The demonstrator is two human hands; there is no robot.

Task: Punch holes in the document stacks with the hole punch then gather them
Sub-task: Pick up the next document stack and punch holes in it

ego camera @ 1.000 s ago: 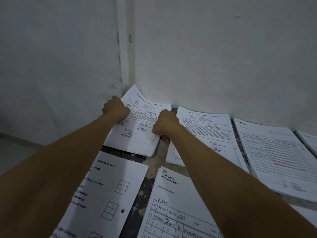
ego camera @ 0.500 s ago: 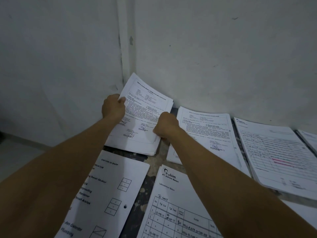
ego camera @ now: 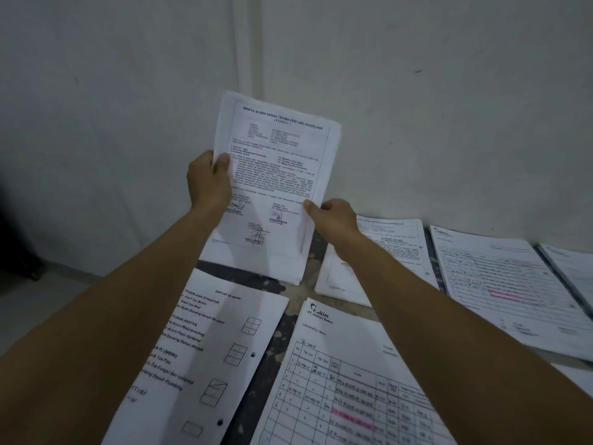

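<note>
Stack (ego camera: 276,175), tilted up over the table's (ego camera: 301,290) far-left corner, pinched at its left edge by the left hand (ego camera: 208,181) and at its right edge by the right hand (ego camera: 333,216); loose edge grips could let sheets fan or slip onto neighbouring stacks (ego camera: 500,284).

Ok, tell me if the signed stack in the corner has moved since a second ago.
Yes. The signed stack, gripped by the left hand and right hand, has tilted up toward the wall.
</note>
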